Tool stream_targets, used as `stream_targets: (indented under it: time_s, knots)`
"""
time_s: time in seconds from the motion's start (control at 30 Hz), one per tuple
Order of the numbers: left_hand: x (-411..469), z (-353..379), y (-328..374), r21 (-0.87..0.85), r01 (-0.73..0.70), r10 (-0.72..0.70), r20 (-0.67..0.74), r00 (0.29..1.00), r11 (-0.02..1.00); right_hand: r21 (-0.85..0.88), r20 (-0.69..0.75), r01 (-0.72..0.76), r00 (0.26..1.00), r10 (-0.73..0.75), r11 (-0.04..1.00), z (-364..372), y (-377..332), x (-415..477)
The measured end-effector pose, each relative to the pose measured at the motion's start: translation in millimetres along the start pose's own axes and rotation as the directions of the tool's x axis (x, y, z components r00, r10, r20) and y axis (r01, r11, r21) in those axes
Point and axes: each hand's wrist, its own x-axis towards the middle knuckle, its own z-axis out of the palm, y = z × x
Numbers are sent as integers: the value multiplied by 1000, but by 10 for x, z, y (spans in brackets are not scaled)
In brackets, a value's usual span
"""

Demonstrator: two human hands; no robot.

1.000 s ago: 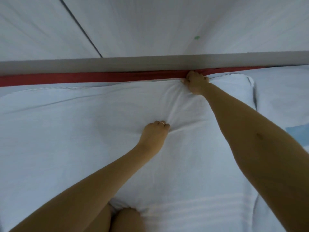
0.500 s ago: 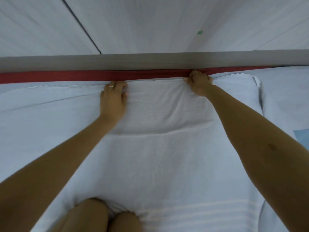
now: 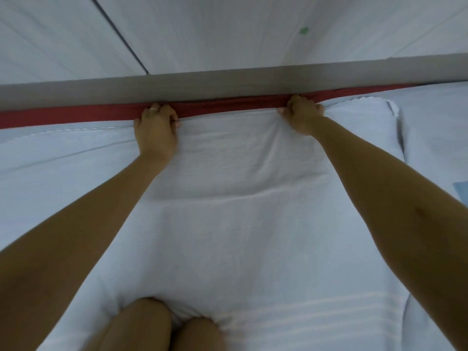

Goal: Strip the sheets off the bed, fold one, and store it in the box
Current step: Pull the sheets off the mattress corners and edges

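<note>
A white sheet (image 3: 240, 224) covers the bed below me. Along its far edge runs a red strip of mattress or under-sheet (image 3: 63, 117), against a grey bed frame rail (image 3: 228, 83). My left hand (image 3: 155, 130) lies at the sheet's far edge with its fingers curled over the edge into the red strip. My right hand (image 3: 302, 115) grips the same edge further right, and the fabric wrinkles toward it. My knees (image 3: 164, 325) press on the sheet at the bottom. No box is in view.
A white wall (image 3: 228, 34) with a dark seam and a small green mark (image 3: 304, 30) rises behind the rail. A pillow or folded bedding (image 3: 430, 148) lies at the right, with a light blue patch (image 3: 459, 193) at the right edge.
My left hand moved from the middle of the sheet up to the far edge and curled its fingers there. My right hand stayed gripping the edge.
</note>
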Motion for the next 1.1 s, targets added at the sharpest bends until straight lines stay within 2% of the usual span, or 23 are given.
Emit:
stream_targets:
  time_s: [0.13,0.2,0.3,0.33,0.4,0.43,0.47,0.5,0.53,0.57,0.6,0.63,0.67,0.73,0.8,0.83,0.87,0.9,0.93,1.0,1.03,1.1]
  knots:
    - [-146,-21,155,-7,42,-42,-4,999,999,-58,-170,-147,976,135,987,99,-221,-92]
    - [-393,-73,241,-52,-52,53,14,999,997,-9,-320,-181,932,169,983,163,-334,-261]
    - [-953,-64,247,-87,-295,300,53,952,951,21,-619,35,785,-14,999,435,-521,-735]
    - [-1130,-35,237,-57,-375,378,96,921,925,-15,-633,157,763,-131,987,588,-598,-962]
    - [-1467,47,173,8,-477,464,220,858,879,-179,-472,428,753,-459,886,1009,-618,-1550]
    - [-1574,70,125,52,-493,461,278,843,869,-280,-367,512,725,-583,812,1210,-494,-1790]
    - [-1655,82,82,92,-513,458,334,824,854,-344,-301,511,735,-607,788,1405,-263,-2015]
    - [-1692,82,52,125,-527,451,376,809,841,-388,-275,429,791,-547,816,1557,30,-2160]
    - [-1732,62,17,136,-545,455,405,793,828,-352,-288,261,884,-369,899,1684,317,-2350]
    - [-1729,37,8,138,-565,473,409,781,814,-269,-294,61,945,-142,961,1727,542,-2511]
    - [-1739,-11,37,122,-599,510,410,756,791,-155,-261,-141,961,97,978,1752,681,-2721]
    - [-1767,-45,77,86,-631,552,405,729,771,-30,-218,-302,932,289,953,1757,731,-2868]
    - [-1814,-69,122,39,-659,597,386,703,751,106,-158,-426,885,438,898,1752,695,-2988]
    - [-1976,-145,285,-47,-712,660,422,621,700,371,-110,-608,721,684,702,1722,519,-3179]
    - [-2210,-238,516,-126,-705,615,610,500,698,522,32,-770,447,894,367,1676,351,-3325]
    - [-2296,-237,603,-103,-687,555,679,480,719,524,159,-829,321,934,196,1684,291,-3376]
    - [-2354,-188,670,-32,-691,493,724,482,722,502,278,-862,237,931,69,1693,257,-3403]
    - [-2394,-179,747,30,-708,442,762,473,706,482,377,-876,204,903,-3,1725,247,-3447]
    - [-2399,-127,799,78,-728,402,791,461,681,469,437,-883,213,874,-19,1742,255,-3444]
    - [-2380,-114,901,112,-773,379,822,425,625,476,454,-879,245,857,0,1786,292,-3424]
    - [-2388,-86,942,111,-791,408,808,425,602,484,464,-875,231,855,-27,1830,318,-3457]
    - [-2408,-47,971,115,-764,382,813,440,634,495,481,-867,219,849,-57,1856,375,-3436]
